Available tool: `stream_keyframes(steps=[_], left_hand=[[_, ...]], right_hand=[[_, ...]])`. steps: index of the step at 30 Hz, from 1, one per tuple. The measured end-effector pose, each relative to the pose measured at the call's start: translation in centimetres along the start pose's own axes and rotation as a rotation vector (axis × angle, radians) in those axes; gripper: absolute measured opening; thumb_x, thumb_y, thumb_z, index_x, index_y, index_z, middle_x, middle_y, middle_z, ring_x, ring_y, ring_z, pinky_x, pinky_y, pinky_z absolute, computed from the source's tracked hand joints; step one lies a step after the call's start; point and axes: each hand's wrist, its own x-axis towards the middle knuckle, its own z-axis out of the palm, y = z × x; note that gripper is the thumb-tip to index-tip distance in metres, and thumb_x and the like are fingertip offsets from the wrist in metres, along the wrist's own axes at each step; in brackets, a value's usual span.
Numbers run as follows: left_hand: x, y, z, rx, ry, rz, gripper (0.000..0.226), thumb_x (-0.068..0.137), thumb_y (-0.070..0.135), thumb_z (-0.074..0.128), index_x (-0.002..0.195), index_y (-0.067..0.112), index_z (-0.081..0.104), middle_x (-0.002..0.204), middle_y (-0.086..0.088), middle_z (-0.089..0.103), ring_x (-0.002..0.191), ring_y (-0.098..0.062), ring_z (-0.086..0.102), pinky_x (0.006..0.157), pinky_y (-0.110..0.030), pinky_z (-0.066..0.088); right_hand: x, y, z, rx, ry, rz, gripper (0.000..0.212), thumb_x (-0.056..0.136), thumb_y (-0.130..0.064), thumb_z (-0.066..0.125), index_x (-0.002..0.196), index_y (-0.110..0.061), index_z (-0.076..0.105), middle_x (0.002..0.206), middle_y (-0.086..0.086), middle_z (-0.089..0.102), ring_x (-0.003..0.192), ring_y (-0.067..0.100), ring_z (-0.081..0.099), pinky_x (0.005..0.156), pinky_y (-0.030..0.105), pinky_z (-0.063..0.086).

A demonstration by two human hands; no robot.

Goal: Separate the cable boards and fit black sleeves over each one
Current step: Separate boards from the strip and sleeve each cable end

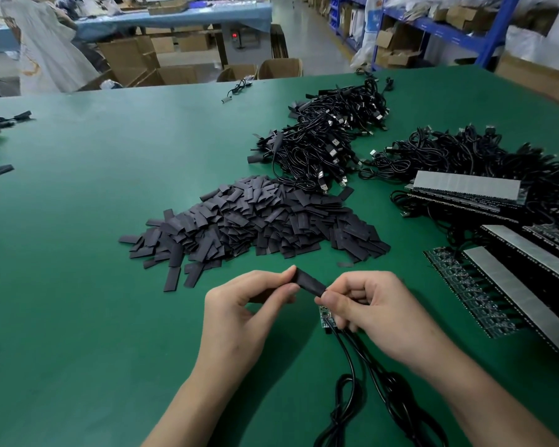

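Here left hand (239, 304) and right hand (378, 314) each grip the black sleeve (309, 282); right fingers (342, 298) half-hide the cable board (326, 317).

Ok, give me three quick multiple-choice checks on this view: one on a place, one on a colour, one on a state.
1. The sleeve pile lies: A) mid-table, beyond the left hand and right hand; B) in a box; C) on the floor.
2. The table top is: A) white; B) green; C) red.
3. The held sleeve is: A) flat on the table; B) pinched between both hands; C) dropped onto the pile.
Answers: A, the heap sits past the fingertips; B, green surface all round; B, each hand pinches one end.
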Motion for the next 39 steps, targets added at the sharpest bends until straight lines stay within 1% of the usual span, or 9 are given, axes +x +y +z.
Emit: stream_keyframes(steps=[7, 10, 13, 16, 21, 28, 31, 36, 39], left_hand=[[-0.2, 0.0, 0.3, -0.205, 0.052, -0.125, 0.017, 0.084, 0.023, 0.077, 0.099, 0.03, 0.081, 0.083, 0.004, 0.079, 0.079, -0.015, 0.077, 0.076, -0.025, 0.059], [-0.1, 0.3, 0.6, -0.36, 0.084, -0.199, 0.012, 0.081, 0.017, 0.077, 0.093, 0.019, 0.08, 0.08, -0.007, 0.078, 0.074, -0.019, 0.076, 0.072, -0.02, 0.056], [0.2, 0.5, 0.5, -0.449, 0.115, -0.243, 0.011, 0.079, 0.013, 0.077, 0.09, 0.012, 0.08, 0.08, -0.011, 0.078, 0.072, -0.019, 0.075, 0.071, -0.019, 0.056], [0.1, 0.7, 0.6, -0.445, 0.113, -0.241, 0.015, 0.08, 0.014, 0.076, 0.094, 0.015, 0.081, 0.081, -0.011, 0.078, 0.073, -0.019, 0.076, 0.072, -0.019, 0.056], [-0.1, 0.6, 1.0, -0.386, 0.097, -0.2, 0.024, 0.081, 0.017, 0.077, 0.103, 0.025, 0.081, 0.088, -0.004, 0.08, 0.081, -0.02, 0.078, 0.077, -0.022, 0.059], [-0.3, 0.5, 1.0, -0.205, 0.089, -0.114, 0.025, 0.085, 0.03, 0.079, 0.11, 0.034, 0.077, 0.093, 0.008, 0.08, 0.088, -0.014, 0.077, 0.082, -0.024, 0.06], [-0.3, 0.6, 1.0, -0.26, 0.094, -0.13, 0.019, 0.086, 0.028, 0.078, 0.105, 0.032, 0.078, 0.091, 0.003, 0.079, 0.085, -0.016, 0.077, 0.078, -0.024, 0.059], [0.3, 0.7, 0.7, -0.449, 0.158, -0.246, 0.015, 0.082, 0.017, 0.075, 0.095, 0.019, 0.079, 0.078, -0.01, 0.077, 0.072, -0.017, 0.074, 0.071, -0.021, 0.057], [0.7, 0.4, 0.2, -0.536, 0.277, -0.331, 0.016, 0.079, 0.02, 0.075, 0.095, 0.018, 0.079, 0.078, -0.012, 0.076, 0.071, -0.016, 0.073, 0.071, -0.024, 0.059]], right_hand=[[-0.1, -0.6, 0.4, 0.024, -0.008, -0.007, 0.021, 0.082, -0.051, 0.072, 0.083, -0.03, 0.072, 0.071, 0.003, 0.076, 0.056, 0.013, 0.062, 0.061, 0.023, 0.051], [-0.2, -0.9, 0.3, 0.011, -0.011, -0.022, 0.008, 0.09, -0.035, 0.073, 0.085, -0.03, 0.069, 0.074, 0.003, 0.077, 0.062, 0.016, 0.068, 0.068, 0.024, 0.055], [-0.5, -1.2, 0.2, -0.105, 0.006, -0.056, 0.013, 0.097, -0.024, 0.07, 0.087, -0.032, 0.07, 0.078, -0.004, 0.077, 0.068, 0.012, 0.071, 0.072, 0.021, 0.055], [-0.7, -1.5, 0.5, -0.171, 0.032, -0.069, 0.014, 0.096, -0.026, 0.07, 0.085, -0.033, 0.072, 0.075, -0.007, 0.076, 0.068, 0.008, 0.071, 0.072, 0.02, 0.054], [-0.8, -1.6, 0.9, -0.17, 0.073, -0.079, 0.015, 0.097, -0.029, 0.068, 0.082, -0.031, 0.071, 0.071, -0.005, 0.074, 0.068, 0.011, 0.069, 0.079, 0.042, 0.058], [-0.9, -1.7, 1.2, -0.136, 0.083, -0.088, 0.017, 0.097, -0.027, 0.068, 0.08, -0.029, 0.071, 0.068, -0.004, 0.073, 0.07, 0.016, 0.069, 0.08, 0.047, 0.057], [-0.9, -1.6, 1.2, -0.153, 0.082, -0.095, 0.015, 0.097, -0.028, 0.069, 0.082, -0.032, 0.071, 0.07, -0.006, 0.073, 0.07, 0.011, 0.068, 0.08, 0.042, 0.058], [-0.7, -1.4, 0.3, -0.296, 0.066, -0.158, 0.005, 0.089, -0.037, 0.076, 0.093, -0.038, 0.073, 0.09, -0.021, 0.073, 0.09, 0.001, 0.069, 0.079, 0.012, 0.048], [-0.5, -1.0, -1.2, -0.531, 0.061, -0.224, 0.02, 0.084, -0.052, 0.074, 0.1, -0.04, 0.073, 0.103, -0.031, 0.065, 0.108, -0.003, 0.06, 0.093, 0.015, 0.042]])
